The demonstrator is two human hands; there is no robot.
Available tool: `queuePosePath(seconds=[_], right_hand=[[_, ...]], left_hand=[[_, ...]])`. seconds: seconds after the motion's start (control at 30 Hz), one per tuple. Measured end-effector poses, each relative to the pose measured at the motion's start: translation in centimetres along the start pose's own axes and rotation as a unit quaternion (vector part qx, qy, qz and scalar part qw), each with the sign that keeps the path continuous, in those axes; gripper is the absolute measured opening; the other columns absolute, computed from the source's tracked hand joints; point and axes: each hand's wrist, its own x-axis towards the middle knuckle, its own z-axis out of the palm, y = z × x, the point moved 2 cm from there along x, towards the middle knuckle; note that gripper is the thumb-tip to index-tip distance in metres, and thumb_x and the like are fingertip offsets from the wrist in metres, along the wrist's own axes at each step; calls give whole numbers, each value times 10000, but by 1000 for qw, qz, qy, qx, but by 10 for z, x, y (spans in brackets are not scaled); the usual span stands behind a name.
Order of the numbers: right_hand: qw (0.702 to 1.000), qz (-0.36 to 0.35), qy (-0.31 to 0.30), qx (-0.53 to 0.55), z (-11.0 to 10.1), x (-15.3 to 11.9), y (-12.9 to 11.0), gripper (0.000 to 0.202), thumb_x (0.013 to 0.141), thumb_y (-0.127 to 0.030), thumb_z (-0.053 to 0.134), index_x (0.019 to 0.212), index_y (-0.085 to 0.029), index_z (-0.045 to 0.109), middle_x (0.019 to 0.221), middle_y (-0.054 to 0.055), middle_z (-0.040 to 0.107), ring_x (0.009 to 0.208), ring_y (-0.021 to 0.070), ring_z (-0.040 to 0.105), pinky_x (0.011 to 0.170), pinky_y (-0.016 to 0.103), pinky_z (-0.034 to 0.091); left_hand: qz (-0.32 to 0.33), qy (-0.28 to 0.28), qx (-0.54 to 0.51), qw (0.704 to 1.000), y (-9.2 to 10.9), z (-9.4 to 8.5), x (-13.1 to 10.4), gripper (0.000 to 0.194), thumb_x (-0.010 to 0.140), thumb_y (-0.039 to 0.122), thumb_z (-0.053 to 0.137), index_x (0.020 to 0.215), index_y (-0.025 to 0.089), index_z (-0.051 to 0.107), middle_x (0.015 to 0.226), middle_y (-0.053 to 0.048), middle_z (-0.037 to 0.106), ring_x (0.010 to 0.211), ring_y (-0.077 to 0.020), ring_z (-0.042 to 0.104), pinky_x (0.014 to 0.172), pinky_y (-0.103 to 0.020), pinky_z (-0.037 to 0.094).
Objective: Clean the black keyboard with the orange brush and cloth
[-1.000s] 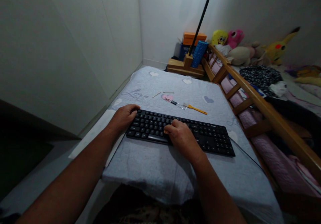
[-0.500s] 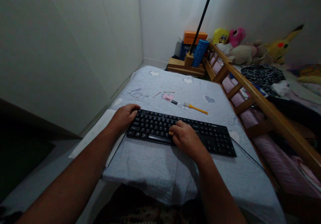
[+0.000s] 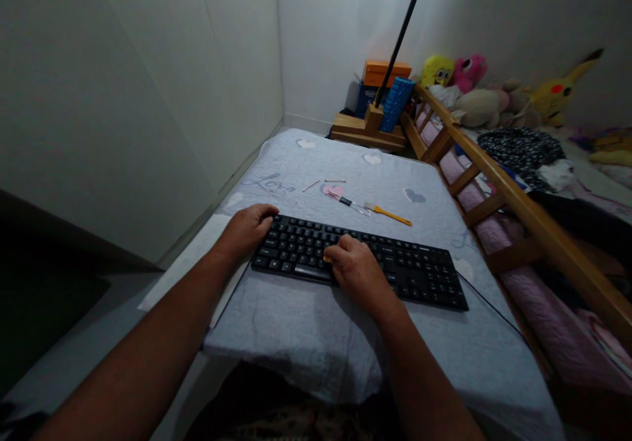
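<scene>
A black computer keyboard (image 3: pixel 415 266) lies across the cloth-covered table, its cable running off to the right. My left hand (image 3: pixel 245 229) grips the keyboard's left end, with the thumb along its edge. Over the middle keys is my right hand (image 3: pixel 356 270), fingers closed in a pinch. Between its fingertips shows a small yellowish piece (image 3: pixel 326 258), mostly hidden and touching or very near the keys; its kind cannot be made out.
Beyond the keyboard lie an orange-handled brush (image 3: pixel 392 215), a thin tool with a black grip (image 3: pixel 345 201) and two cotton swabs (image 3: pixel 336 180). A white sheet (image 3: pixel 185 270) sits at the table's left edge. A wooden bed rail (image 3: pixel 523 197) borders the right side.
My right hand has shifted slightly left along the keys with the yellowish piece in its fingers. The left hand keeps its hold on the keyboard's end.
</scene>
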Motion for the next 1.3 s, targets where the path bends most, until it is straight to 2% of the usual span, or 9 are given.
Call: queuePosePath(seconds=[0.2, 0.43, 0.6, 0.8, 1.0, 1.3], right_hand=[[1000, 10, -10, 5, -9, -6, 5, 228, 909, -72, 539, 939, -175, 740, 928, 69, 627, 841, 181, 553, 780, 313, 395], [999, 26, 26, 9, -15, -14, 17, 186, 840, -78, 552, 862, -175, 710, 857, 48, 592, 783, 176, 538, 741, 306, 385], [998, 15, 52, 19, -10, -11, 15, 221, 891, -89, 544, 979, -173, 728, 917, 65, 607, 845, 191, 555, 785, 319, 402], [1000, 3, 21, 5, 0, -4, 5, 229, 923, -90, 542, 969, -184, 745, 925, 69, 614, 855, 193, 544, 793, 322, 398], [1000, 12, 19, 10, -5, -8, 9, 232, 889, -78, 542, 958, -179, 739, 913, 67, 608, 849, 192, 543, 791, 321, 395], [999, 22, 36, 7, -9, -14, 17, 198, 837, -87, 538, 844, -182, 711, 850, 51, 588, 788, 183, 528, 740, 312, 371]], left_hand=[[3, 7, -6, 1000, 0, -1, -1, 427, 838, 334, 467, 1122, 177, 744, 1146, -93, 758, 1066, -260, 690, 1022, -380, 504], [1, 6, -8, 1000, 2, -1, -2, 422, 844, 327, 463, 1127, 184, 742, 1146, -90, 758, 1065, -262, 690, 1019, -395, 507], [0, 9, -9, 1000, 0, 0, -3, 414, 841, 332, 475, 1117, 184, 745, 1138, -94, 759, 1059, -268, 690, 1016, -405, 509], [6, 6, -11, 1000, -1, 0, -1, 426, 838, 329, 465, 1127, 177, 739, 1146, -98, 755, 1076, -268, 686, 1023, -400, 504], [4, 8, -12, 1000, 0, -1, -1, 423, 839, 335, 466, 1125, 185, 740, 1151, -93, 757, 1071, -264, 687, 1027, -399, 503], [-2, 9, -4, 1000, 4, -3, -3, 412, 830, 331, 473, 1107, 195, 746, 1152, -86, 760, 1074, -264, 686, 1024, -398, 505]])
